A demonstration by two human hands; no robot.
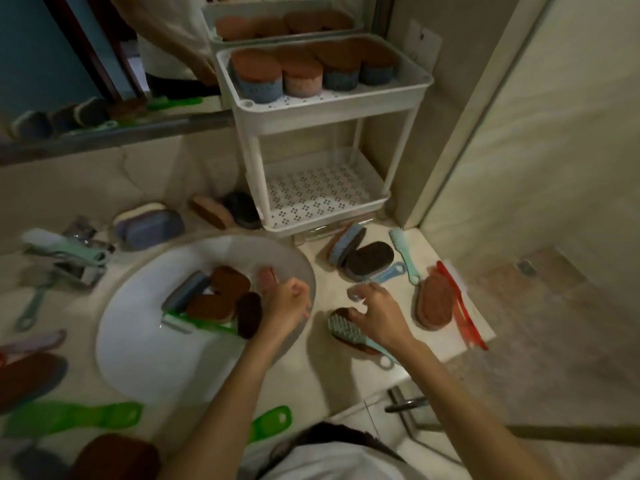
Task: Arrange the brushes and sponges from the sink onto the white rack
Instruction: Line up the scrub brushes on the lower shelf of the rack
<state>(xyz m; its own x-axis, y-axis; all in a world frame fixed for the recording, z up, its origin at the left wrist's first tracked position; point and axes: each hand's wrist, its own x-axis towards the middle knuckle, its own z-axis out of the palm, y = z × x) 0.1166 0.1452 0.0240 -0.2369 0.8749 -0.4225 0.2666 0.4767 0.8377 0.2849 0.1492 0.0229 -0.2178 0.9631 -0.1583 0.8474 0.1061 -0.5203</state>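
Observation:
The white rack (325,110) stands at the back of the counter; its top tier holds several brown-topped sponges (301,72) and its lower tier (322,199) is bare. In the sink (138,341) lie brown sponges (230,282), a dark one (249,315), a blue-grey one (187,289) and a green brush (204,323). My left hand (287,304) is at the sink's right side, fingers curled on a pink sponge (267,277). My right hand (379,311) hovers with loosely curled fingers over a teal brush (349,332), fingertips by a pale blue handle loop (356,294).
Right of the sink lie a dark sponge (370,261), a teal brush (403,252), an orange sponge (434,303) and a red brush (460,306) near the counter's edge. The tap (69,252) and more sponges (149,223) sit behind the sink. Green brushes (72,415) lie at front left.

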